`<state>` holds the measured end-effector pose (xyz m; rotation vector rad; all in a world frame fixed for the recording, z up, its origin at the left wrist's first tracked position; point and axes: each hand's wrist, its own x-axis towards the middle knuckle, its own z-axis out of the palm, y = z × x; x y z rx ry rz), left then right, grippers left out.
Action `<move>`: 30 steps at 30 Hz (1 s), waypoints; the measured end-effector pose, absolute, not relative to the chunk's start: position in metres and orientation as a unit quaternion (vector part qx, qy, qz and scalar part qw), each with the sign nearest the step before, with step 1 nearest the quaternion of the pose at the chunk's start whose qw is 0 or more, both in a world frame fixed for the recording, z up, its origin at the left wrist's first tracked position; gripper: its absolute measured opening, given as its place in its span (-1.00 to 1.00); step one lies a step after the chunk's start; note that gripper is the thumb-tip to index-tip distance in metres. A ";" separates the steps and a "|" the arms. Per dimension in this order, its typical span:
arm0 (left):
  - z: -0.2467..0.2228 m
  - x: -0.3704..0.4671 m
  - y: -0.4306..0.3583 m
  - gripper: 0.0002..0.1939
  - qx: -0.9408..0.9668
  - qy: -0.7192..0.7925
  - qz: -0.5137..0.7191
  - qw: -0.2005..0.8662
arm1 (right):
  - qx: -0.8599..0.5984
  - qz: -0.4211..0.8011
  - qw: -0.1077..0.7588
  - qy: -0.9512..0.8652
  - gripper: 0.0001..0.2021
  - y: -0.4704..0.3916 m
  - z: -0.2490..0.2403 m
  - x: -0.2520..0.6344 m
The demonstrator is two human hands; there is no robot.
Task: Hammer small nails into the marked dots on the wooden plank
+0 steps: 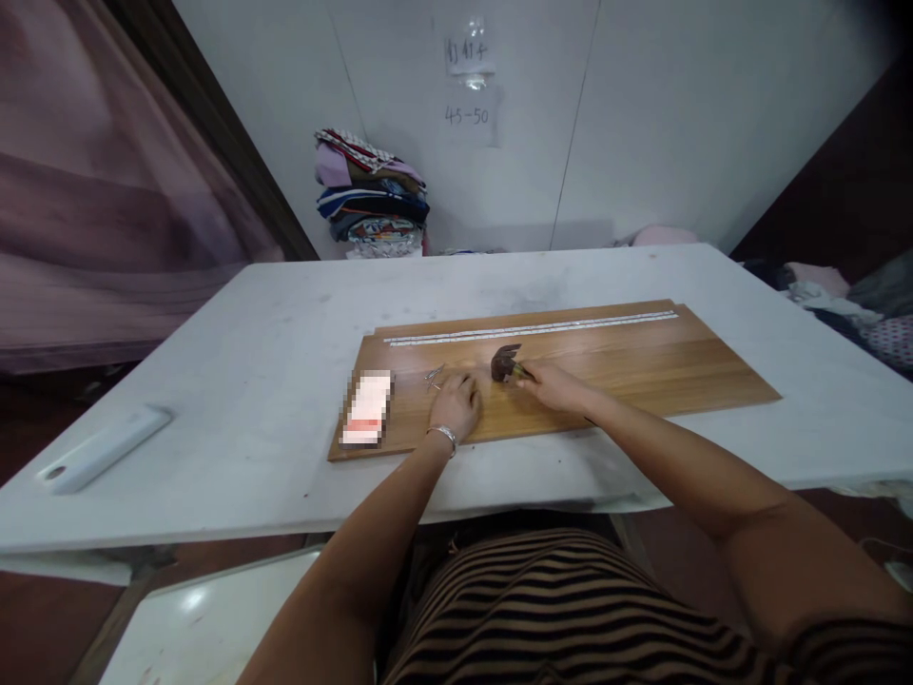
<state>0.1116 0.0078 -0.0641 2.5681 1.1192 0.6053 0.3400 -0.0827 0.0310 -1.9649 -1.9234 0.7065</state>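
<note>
A wooden board (613, 366) lies on the white table. My right hand (554, 386) is wrapped round the short handle of a claw hammer (505, 363), whose dark head is over the board, right of my other hand. My left hand (456, 401) rests low on the board with its fingers curled; what they hold, if anything, is too small to make out. Several thin nails (433, 377) lie just beyond it to the left. Along the board's far side run two pale measuring strips (528, 330). A phone (367, 409), its screen blurred out, lies on the board's left end.
The white table (285, 333) extends around the board. A white plastic piece with a hole (106, 449) lies at its left. Folded cloths (375, 195) are stacked at the back by the wall, and more fabric (834, 304) is piled beyond the right edge.
</note>
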 end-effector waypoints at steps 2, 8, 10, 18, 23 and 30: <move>-0.065 0.111 0.008 -0.77 0.888 0.383 0.214 0.136 | -0.695 0.253 0.140 -0.658 -0.81 -0.082 0.033 0.340; -0.065 0.111 0.009 -0.77 0.889 0.381 0.214 0.136 | -0.697 0.260 0.142 -0.653 -0.80 -0.083 0.037 0.340; -0.064 0.111 0.009 -0.77 0.889 0.381 0.214 0.137 | -0.694 0.261 0.140 -0.656 -0.79 -0.084 0.037 0.339; -0.065 0.111 0.008 -0.78 0.886 0.387 0.210 0.144 | -0.702 0.259 0.130 -0.651 -0.78 -0.084 0.035 0.337; -0.067 0.112 0.008 -0.75 0.889 0.382 0.212 0.139 | -0.702 0.251 0.134 -0.653 -0.81 -0.082 0.035 0.340; -0.068 0.111 0.009 -0.74 0.887 0.386 0.212 0.135 | -0.701 0.255 0.124 -0.654 -0.82 -0.082 0.036 0.338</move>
